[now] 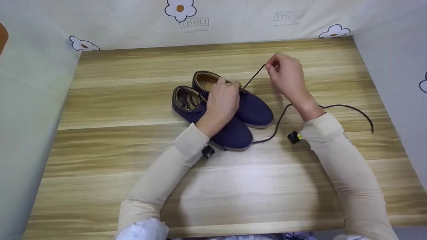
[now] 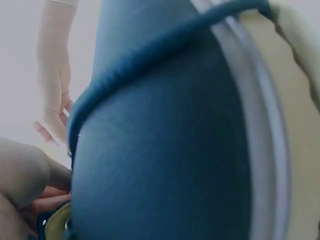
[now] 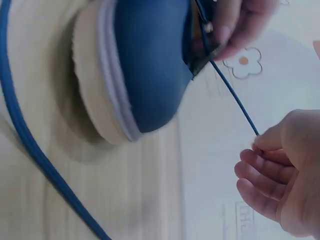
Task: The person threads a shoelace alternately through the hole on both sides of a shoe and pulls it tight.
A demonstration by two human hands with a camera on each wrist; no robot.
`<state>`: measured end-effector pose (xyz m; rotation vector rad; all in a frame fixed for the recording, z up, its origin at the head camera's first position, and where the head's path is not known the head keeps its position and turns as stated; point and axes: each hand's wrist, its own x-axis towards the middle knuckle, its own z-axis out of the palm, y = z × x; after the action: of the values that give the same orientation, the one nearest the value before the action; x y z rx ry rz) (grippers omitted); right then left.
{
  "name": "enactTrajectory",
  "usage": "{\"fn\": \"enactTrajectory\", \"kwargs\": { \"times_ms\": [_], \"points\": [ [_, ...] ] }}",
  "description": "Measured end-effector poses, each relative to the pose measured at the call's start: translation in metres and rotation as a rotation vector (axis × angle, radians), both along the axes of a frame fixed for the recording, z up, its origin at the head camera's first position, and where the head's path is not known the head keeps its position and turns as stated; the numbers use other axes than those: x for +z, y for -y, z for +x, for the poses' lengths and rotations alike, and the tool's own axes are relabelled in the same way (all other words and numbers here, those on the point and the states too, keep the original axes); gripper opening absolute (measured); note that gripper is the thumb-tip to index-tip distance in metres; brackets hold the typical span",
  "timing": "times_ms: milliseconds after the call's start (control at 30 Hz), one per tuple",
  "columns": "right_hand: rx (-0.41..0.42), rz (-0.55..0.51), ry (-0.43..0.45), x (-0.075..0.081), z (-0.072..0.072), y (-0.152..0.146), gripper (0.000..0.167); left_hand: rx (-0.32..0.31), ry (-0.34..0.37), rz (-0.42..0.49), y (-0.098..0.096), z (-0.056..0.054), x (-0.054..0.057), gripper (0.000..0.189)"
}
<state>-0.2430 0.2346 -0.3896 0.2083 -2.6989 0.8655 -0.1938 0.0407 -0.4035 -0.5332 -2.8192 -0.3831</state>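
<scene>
Two navy lace-up shoes lie side by side, toes toward the lower right: a far shoe point(image 1: 256, 110) and a near shoe point(image 1: 236, 135). My left hand point(image 1: 223, 100) reaches over the near shoe and grips the far shoe by its lacing flap, as its fingers point(image 3: 227, 22) show in the right wrist view. Between thumb and forefinger, my right hand point(image 1: 287, 77) pinches the end of a dark shoelace point(image 1: 255, 76), which runs taut from that flap. Close up in the left wrist view, a lace point(image 2: 150, 52) crosses the near shoe's toe point(image 2: 160, 150).
Another length of lace point(image 1: 282, 115) winds from the near shoe's toe under my right wrist to the right side of the wood-grain table point(image 1: 116, 160). Bunched laces point(image 1: 190, 100) sit inside the near shoe. A pale flower-print sheet point(image 1: 133, 23) walls the back and sides.
</scene>
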Motion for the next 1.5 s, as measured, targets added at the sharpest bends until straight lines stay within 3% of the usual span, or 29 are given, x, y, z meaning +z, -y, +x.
{"fn": "enactTrajectory", "kwargs": {
  "times_ms": [133, 367, 633, 800, 933, 1033, 1233, 1367, 1500],
  "points": [
    [-0.099, -0.047, -0.012, 0.008, -0.005, -0.002, 0.018, -0.049, 0.036, 0.009, 0.003, -0.001, 0.001, 0.02],
    [-0.192, -0.138, -0.089, 0.03, -0.018, -0.003, 0.016, -0.096, 0.098, 0.003, 0.005, -0.002, 0.004, 0.025],
    [-0.273, -0.512, -0.211, 0.065, -0.026, -0.023, 0.005, -0.194, 0.1, 0.005, 0.012, 0.0, 0.004, 0.031],
    [-0.27, -0.773, -0.35, 0.086, -0.02, -0.028, 0.006, -0.253, 0.199, -0.069, 0.018, 0.001, 0.01, 0.055],
    [-0.215, -0.89, -0.392, 0.089, -0.017, -0.027, 0.005, -0.273, 0.285, -0.085, 0.021, 0.001, 0.015, 0.057],
    [-0.142, -0.995, -0.291, 0.083, -0.016, -0.026, 0.004, -0.26, 0.297, -0.073, 0.021, 0.001, 0.015, 0.053],
    [0.083, -1.304, 0.156, 0.064, -0.01, -0.007, 0.002, -0.223, 0.239, -0.058, 0.022, 0.002, 0.011, 0.045],
    [0.224, -1.286, 0.31, 0.054, 0.001, 0.012, 0.004, -0.21, 0.217, -0.042, 0.022, 0.001, 0.01, 0.041],
    [0.337, -1.201, 0.354, 0.05, 0.013, 0.028, 0.006, -0.134, 0.166, 0.155, 0.021, 0.0, 0.011, 0.038]
  ]
}}
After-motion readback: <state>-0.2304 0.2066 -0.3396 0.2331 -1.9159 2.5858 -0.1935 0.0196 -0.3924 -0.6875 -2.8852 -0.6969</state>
